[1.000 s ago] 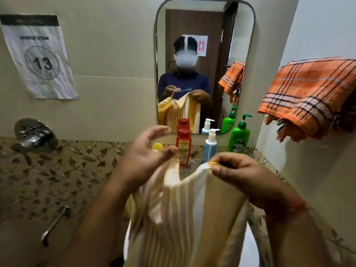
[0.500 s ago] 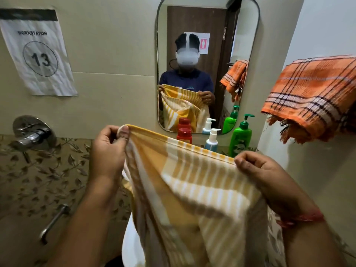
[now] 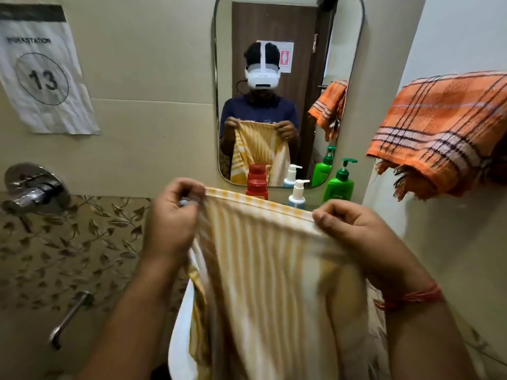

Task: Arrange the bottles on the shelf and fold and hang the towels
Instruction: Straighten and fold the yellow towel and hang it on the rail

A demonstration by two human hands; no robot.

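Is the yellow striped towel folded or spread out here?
Spread: both hands pinch the yellow striped towel's top corners, and it hangs open.

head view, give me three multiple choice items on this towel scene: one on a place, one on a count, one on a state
1. Where does the orange plaid towel hang?
A. on the right wall
B. over the tap
C. on the mirror's top edge

2. How many real bottles, not reflections, stand below the mirror?
A. one
B. three
C. five

3. How is the yellow striped towel held?
A. folded on the shelf
B. dangling from one hand
C. top edge pinched by both hands

Key: A, it drapes at the right; B, red bottle, white pump bottle, green pump bottle; C, left hand and right hand pinch its corners.
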